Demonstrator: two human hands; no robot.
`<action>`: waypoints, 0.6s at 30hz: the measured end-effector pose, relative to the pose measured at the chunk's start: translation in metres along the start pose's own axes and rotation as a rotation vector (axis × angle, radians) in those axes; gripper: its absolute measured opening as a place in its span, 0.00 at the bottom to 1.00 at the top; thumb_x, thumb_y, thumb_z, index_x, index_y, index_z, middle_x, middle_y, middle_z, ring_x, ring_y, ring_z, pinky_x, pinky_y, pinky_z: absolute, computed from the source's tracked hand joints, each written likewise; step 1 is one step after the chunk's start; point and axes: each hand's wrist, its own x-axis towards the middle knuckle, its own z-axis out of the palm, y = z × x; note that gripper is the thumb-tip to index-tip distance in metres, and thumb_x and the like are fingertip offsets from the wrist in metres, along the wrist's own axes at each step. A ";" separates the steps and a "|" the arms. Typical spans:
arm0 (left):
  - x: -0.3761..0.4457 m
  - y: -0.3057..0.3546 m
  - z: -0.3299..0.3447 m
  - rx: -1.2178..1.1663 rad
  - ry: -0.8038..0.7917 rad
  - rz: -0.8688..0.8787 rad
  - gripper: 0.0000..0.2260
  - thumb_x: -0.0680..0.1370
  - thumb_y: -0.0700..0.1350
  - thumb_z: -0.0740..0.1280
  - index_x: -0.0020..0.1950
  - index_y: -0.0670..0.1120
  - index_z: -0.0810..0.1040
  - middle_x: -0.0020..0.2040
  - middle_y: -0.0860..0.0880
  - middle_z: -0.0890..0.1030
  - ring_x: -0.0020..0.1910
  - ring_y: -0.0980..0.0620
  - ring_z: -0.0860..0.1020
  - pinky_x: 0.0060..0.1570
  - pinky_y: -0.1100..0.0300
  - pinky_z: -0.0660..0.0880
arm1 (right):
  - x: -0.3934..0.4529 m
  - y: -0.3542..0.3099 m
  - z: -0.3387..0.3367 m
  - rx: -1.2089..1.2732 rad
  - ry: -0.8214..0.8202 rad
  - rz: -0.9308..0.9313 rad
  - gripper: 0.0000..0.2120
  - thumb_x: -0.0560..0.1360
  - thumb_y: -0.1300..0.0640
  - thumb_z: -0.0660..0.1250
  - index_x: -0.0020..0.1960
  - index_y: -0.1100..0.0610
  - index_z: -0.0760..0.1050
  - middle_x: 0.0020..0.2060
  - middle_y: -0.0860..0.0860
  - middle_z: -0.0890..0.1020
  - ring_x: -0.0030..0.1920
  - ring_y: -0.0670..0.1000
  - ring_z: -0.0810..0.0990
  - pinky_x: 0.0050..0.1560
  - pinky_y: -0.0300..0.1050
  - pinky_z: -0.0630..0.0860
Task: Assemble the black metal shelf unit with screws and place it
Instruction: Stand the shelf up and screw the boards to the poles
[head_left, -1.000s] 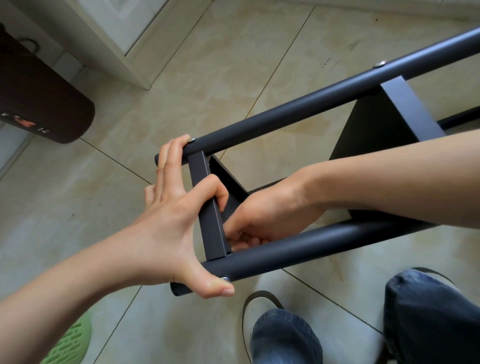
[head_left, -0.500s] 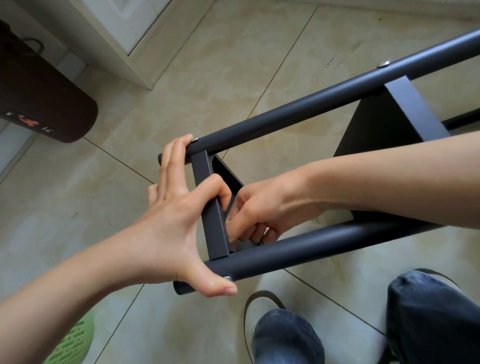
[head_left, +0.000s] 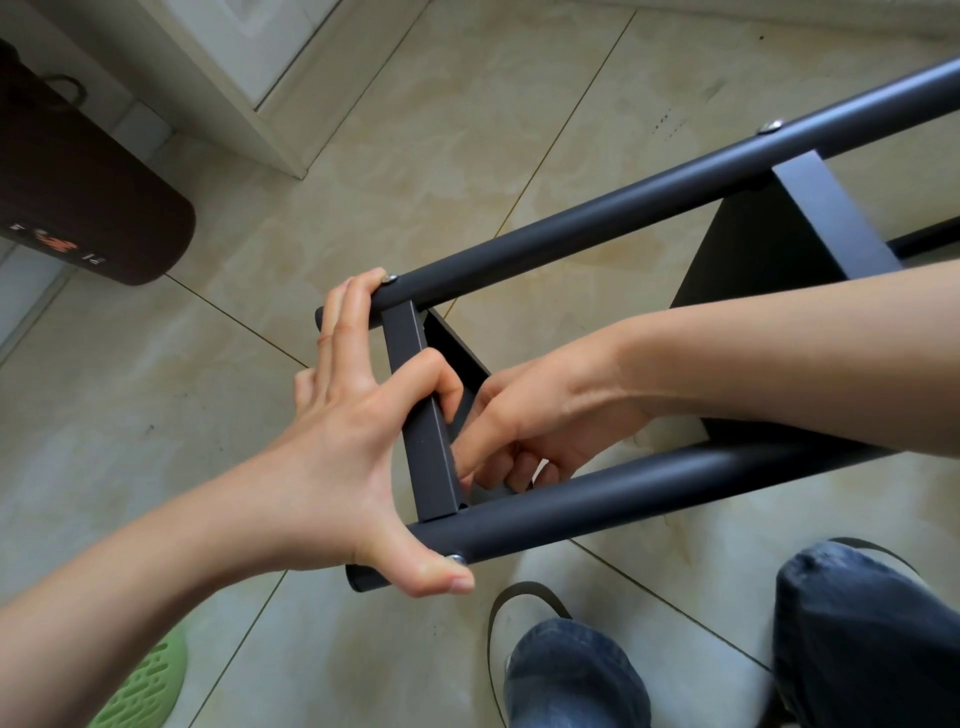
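The black metal shelf unit (head_left: 587, 234) lies on its side over the tiled floor, two round posts running from lower left to upper right. My left hand (head_left: 353, 431) spans its end: fingertips on the upper post, index finger hooked round the flat end panel (head_left: 423, 441), thumb under the lower post beside a silver screw (head_left: 456, 559). My right hand (head_left: 519, 431) reaches inside the frame behind that panel, fingers curled at the lower corner; what they hold is hidden. More screws sit on the upper post (head_left: 389, 279) and farther up it (head_left: 770, 126).
A dark brown cylindrical bag (head_left: 88, 208) lies at the left by a white cabinet base (head_left: 228, 93). A second shelf panel (head_left: 831, 218) joins the posts at the right. My jeans-clad knees (head_left: 857, 639) and a green perforated slipper (head_left: 145, 680) are at the bottom.
My right hand has shifted down toward the lower corner behind the end panel, thumb now pointing down. My left hand keeps its grip on the frame.
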 end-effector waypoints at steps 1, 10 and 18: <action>0.000 0.000 0.000 -0.001 0.000 0.000 0.38 0.45 0.71 0.70 0.50 0.64 0.62 0.75 0.60 0.32 0.77 0.53 0.29 0.67 0.45 0.49 | -0.001 -0.001 -0.001 0.001 -0.016 -0.003 0.08 0.79 0.58 0.62 0.42 0.56 0.74 0.28 0.48 0.62 0.30 0.47 0.58 0.33 0.40 0.56; 0.000 -0.002 0.002 0.008 0.008 -0.002 0.38 0.44 0.71 0.70 0.51 0.64 0.63 0.77 0.57 0.34 0.77 0.51 0.30 0.67 0.44 0.49 | -0.004 0.000 -0.003 -0.034 0.012 0.013 0.10 0.79 0.57 0.64 0.42 0.59 0.78 0.27 0.48 0.60 0.29 0.47 0.59 0.33 0.40 0.57; 0.000 -0.002 0.001 0.013 0.017 0.003 0.38 0.45 0.71 0.70 0.50 0.62 0.63 0.76 0.59 0.35 0.77 0.50 0.30 0.66 0.43 0.50 | -0.003 -0.002 -0.003 0.010 -0.054 0.012 0.06 0.79 0.59 0.62 0.44 0.58 0.73 0.30 0.49 0.63 0.31 0.47 0.59 0.35 0.40 0.57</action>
